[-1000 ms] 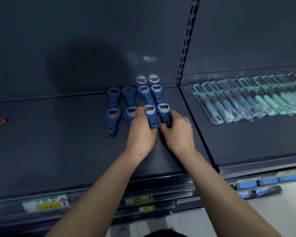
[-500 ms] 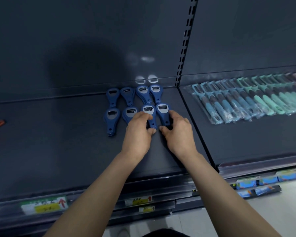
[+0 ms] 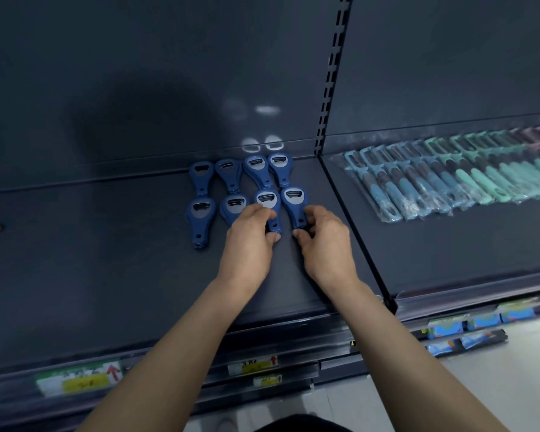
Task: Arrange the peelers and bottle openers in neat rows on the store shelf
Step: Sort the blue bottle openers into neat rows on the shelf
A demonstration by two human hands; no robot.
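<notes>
My left fingers (image 3: 256,213) pinch the third front opener (image 3: 267,199); right fingers (image 3: 317,215) pinch the fourth opener (image 3: 293,201), handles pointing toward me.

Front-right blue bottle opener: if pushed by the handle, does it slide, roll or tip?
The front-right opener lies flat, so it probably slides, not rolls. Looks like rigid plastic with a metal insert: likely stiff and light. Pushed at the narrow handle, where the right hand pinches it, it may pivot on the smooth-looking shelf.
</notes>
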